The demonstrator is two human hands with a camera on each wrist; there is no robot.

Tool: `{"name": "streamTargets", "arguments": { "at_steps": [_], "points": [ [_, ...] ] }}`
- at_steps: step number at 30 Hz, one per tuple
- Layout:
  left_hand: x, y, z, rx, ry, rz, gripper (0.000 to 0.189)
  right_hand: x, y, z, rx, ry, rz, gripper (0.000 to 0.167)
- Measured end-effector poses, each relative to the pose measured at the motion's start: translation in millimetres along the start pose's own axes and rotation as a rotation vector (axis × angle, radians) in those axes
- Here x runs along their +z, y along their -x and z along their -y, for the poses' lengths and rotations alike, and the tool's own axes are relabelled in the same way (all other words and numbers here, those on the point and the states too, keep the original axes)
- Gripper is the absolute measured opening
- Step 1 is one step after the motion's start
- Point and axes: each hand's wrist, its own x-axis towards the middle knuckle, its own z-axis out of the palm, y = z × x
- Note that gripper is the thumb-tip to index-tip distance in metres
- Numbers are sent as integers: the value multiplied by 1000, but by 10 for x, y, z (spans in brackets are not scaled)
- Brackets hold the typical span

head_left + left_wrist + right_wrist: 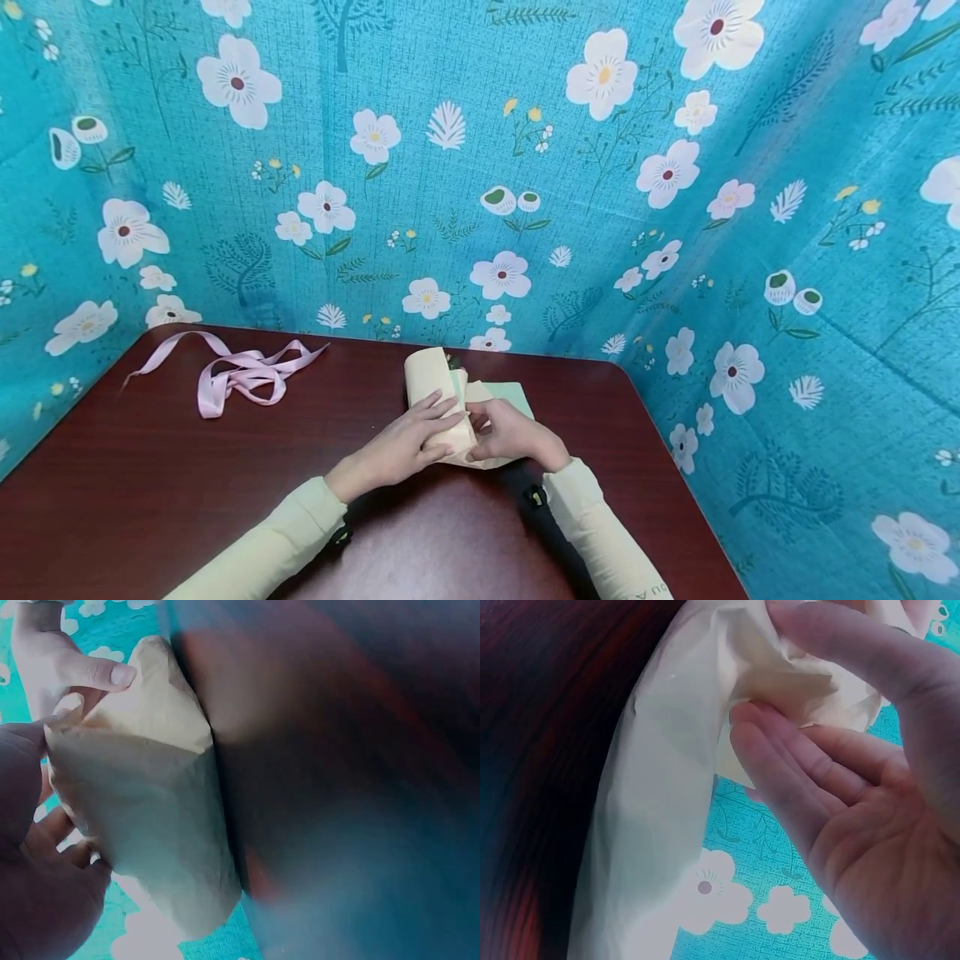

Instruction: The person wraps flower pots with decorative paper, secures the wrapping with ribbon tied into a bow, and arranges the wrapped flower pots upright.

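Note:
A cream sheet of wrapping paper (pixel 433 377) is rolled into a loose cone on the table, with creases along its lower edge. My left hand (pixel 408 437) lies across the roll and holds it, fingers spread over the front; in the left wrist view its fingers pass around the edge of the paper (pixel 161 802). At the right side, my right hand (pixel 510 429) pinches a crumpled fold; the right wrist view has the thumb and fingers on either side of the paper (pixel 660 750). Something small and dark green (pixel 453 362) peeks from the roll's top; its kind is unclear.
A pale green sheet (pixel 513 396) shows behind the right hand. A tangled pink ribbon (pixel 243 375) lies at the table's back left. The dark red-brown table (pixel 187 483) meets a blue flowered curtain (pixel 450 225) at its back and right edges.

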Motion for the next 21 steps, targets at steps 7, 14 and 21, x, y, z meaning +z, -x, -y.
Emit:
{"name": "streamTargets", "arguments": {
  "at_steps": [7, 14, 21],
  "points": [
    [-53, -4, 80, 78, -12, 33, 50, 7, -25, 13, -3, 24, -2, 51],
    [-79, -47, 62, 128, -103, 9, 44, -21, 30, -13, -14, -32, 31, 58],
    [-102, -81, 46, 160, -157, -18, 42, -289, 134, -140, 148, -104, -7, 61]
  ]
}}
